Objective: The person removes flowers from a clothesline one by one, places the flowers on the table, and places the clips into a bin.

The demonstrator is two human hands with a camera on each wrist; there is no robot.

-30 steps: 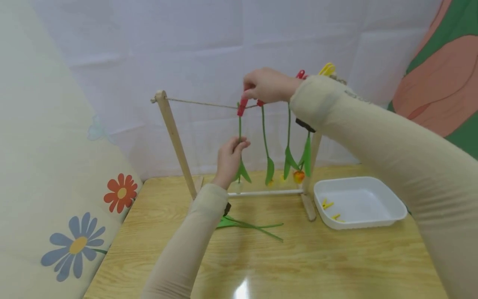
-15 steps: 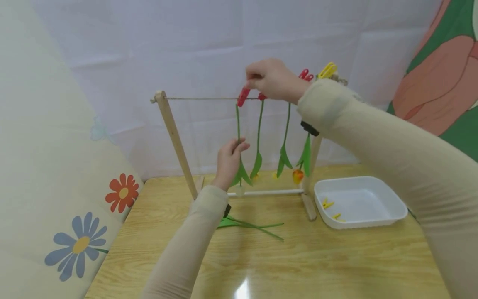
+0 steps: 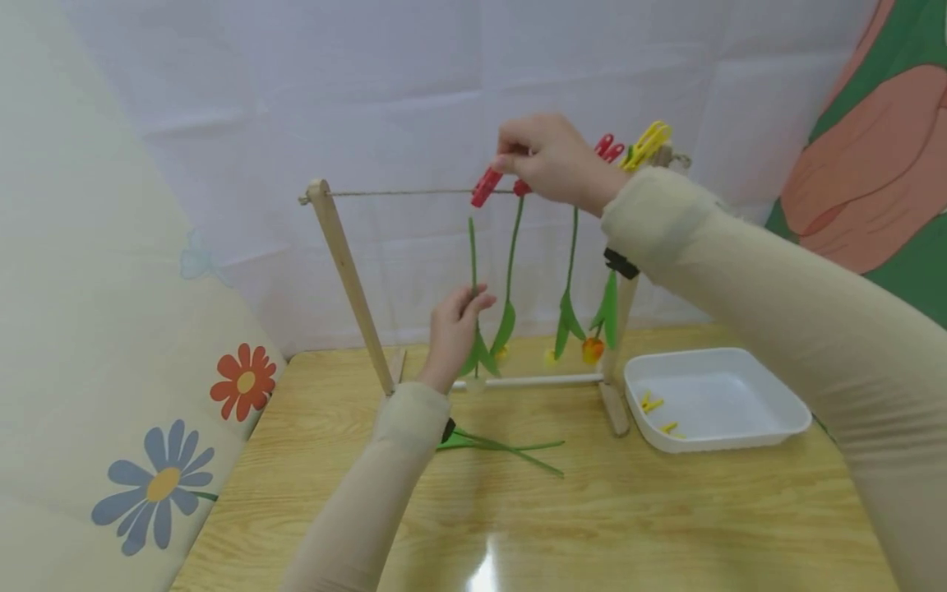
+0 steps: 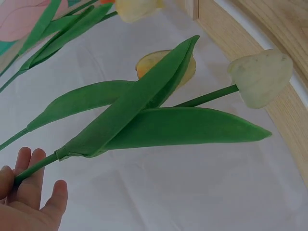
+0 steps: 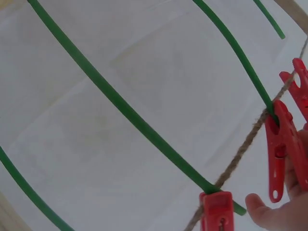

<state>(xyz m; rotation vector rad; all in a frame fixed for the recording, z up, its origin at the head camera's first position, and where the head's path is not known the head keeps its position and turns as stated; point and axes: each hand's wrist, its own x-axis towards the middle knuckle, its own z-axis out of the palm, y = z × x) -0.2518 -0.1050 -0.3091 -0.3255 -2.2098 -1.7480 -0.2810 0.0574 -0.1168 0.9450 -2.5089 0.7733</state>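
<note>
My left hand pinches the green stem of an artificial white tulip, which hangs bloom down. In the head view the stem's upper end stands free, a little below the rope. My right hand pinches a red clothespin that overlaps the rope. The right wrist view has that clothespin at the right edge, partly out of frame. Beside it another red clothespin fastens a stem to the rope, and a third red clothespin fastens one further along.
The rope spans a wooden frame. Several tulips hang on its right half, with a yellow clothespin near the right post. A white tray holds yellow clothespins. Loose green stems lie on the table.
The white tulip's stem has come out of the red clothespin and sunk slightly with my left hand. My right hand has moved up and right with the clothespin; the sagging rope has straightened.
</note>
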